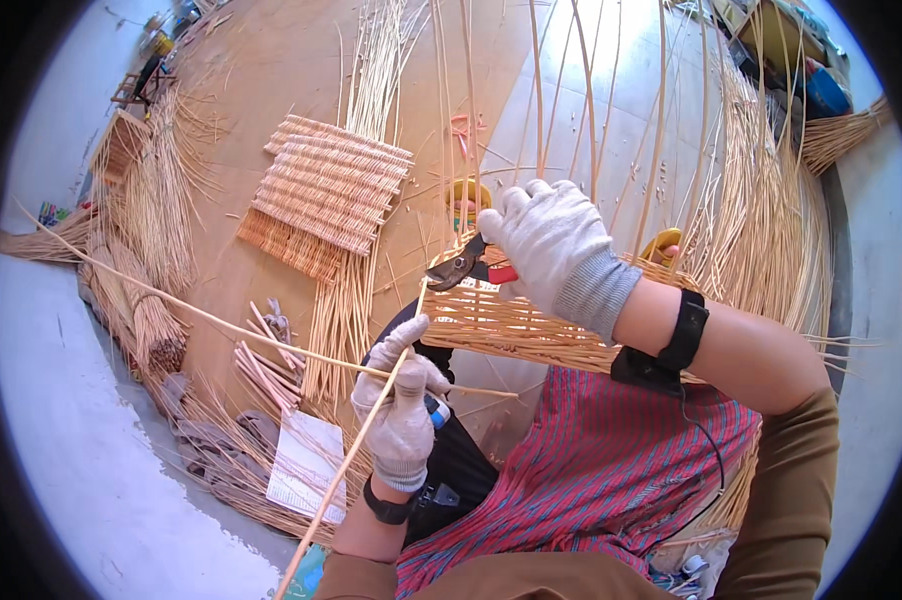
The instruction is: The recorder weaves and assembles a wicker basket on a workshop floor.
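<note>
My right hand (561, 245), in a pale work glove, is closed around pruning shears (453, 268) with dark jaws and a red-and-black handle. Below it, my gloved left hand (403, 405) pinches a pale wicker rod (336, 490) that runs from the lower edge up to the jaws. Whether the blades touch the rod's tip, I cannot tell. A second long rod (221, 322) crosses through or behind the left hand. A partly woven wicker piece (521, 320) lies over my knees under the right hand, with tall uprights rising from its far side.
Stacked woven wicker panels (326, 190) lie on the floor ahead, over loose rods. Bundles of rods stand at left (161, 220) and right (761, 200). Short thick sticks (261, 370) and a paper sheet (306, 462) are left of my left hand. A striped red cloth (591, 450) covers my lap.
</note>
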Motion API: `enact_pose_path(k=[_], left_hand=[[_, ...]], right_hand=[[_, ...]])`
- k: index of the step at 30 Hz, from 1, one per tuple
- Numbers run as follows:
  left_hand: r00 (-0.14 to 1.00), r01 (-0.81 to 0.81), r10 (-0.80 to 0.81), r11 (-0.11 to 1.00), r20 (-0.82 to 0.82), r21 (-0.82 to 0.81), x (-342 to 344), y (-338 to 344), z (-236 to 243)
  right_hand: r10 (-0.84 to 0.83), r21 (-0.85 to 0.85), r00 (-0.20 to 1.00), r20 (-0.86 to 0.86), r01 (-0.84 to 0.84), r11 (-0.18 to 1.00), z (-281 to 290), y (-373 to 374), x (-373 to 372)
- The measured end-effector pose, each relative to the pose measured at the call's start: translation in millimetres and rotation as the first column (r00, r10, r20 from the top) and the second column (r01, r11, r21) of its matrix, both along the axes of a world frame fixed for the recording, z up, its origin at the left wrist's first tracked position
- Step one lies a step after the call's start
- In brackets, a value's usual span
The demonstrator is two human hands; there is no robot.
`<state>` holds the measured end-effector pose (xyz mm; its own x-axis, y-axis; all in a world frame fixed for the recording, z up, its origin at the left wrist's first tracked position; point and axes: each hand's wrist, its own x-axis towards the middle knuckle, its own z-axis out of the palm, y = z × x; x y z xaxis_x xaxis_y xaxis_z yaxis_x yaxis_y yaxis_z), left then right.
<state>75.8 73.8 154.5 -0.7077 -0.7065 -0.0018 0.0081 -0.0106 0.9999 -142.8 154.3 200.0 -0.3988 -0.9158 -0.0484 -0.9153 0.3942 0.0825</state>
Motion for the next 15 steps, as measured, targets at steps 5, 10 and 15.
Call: enact_pose_path(k=[5, 10, 15], left_hand=[[0.998, -0.067, 0.067, 0.997, -0.004, -0.032, -11, -10, 4], [0.971, -0.239, 0.24, 0.97, 0.006, -0.05, -34, -35, 19], [0.96, -0.252, 0.253, 0.967, 0.12, -0.019, -26, -40, 28]], right_hand=[[0.033, -0.032, 0.998, 0.054, -0.031, 0.999, 4, 8, 0], [0.029, 0.073, 0.998, 0.063, -0.033, 0.997, 35, 50, -15], [-0.044, -0.079, 0.989, 0.142, 0.055, 0.995, 72, 129, -2]])
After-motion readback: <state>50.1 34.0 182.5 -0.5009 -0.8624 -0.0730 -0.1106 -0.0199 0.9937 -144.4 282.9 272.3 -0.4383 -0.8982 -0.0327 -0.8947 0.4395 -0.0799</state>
